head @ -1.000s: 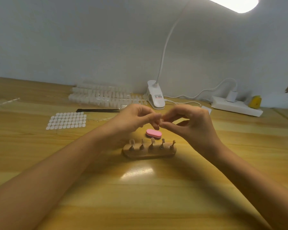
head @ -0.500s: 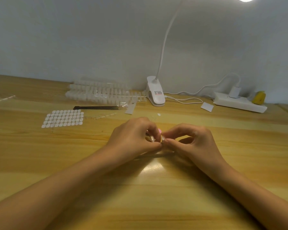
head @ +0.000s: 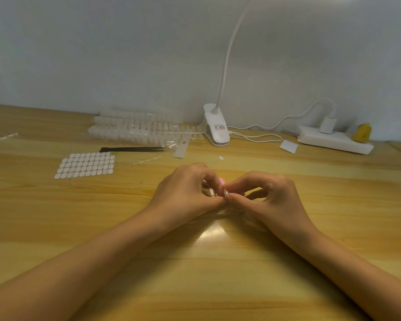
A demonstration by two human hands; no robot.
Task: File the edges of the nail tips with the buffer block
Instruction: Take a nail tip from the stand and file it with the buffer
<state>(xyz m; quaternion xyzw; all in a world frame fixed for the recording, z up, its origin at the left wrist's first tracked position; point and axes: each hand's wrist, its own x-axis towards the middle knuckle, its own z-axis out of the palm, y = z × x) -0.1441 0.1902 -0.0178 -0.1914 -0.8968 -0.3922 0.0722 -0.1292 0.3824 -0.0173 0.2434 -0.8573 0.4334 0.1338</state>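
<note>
My left hand [head: 186,191] and my right hand [head: 264,195] meet at the middle of the wooden table [head: 195,262], thumbs touching. Between the left thumb and curled forefinger shows a clear nail tip [head: 210,192]. My right thumb and forefinger pinch a second nail tip [head: 226,193] right beside it. The pink buffer block [head: 221,181] lies on the table just behind the fingers, mostly covered by them. The wooden holder that carries the tips is hidden under both hands.
Behind the hands lie a sheet of white adhesive tabs [head: 86,164], a black tool [head: 132,149] and bagged racks of nail tips [head: 137,129]. A clip lamp base [head: 217,130], a power strip [head: 333,140] and a yellow object [head: 361,133] stand along the wall.
Both hands have dropped from above the holder onto it and now cover it and most of the pink block. The view has tilted slightly down.
</note>
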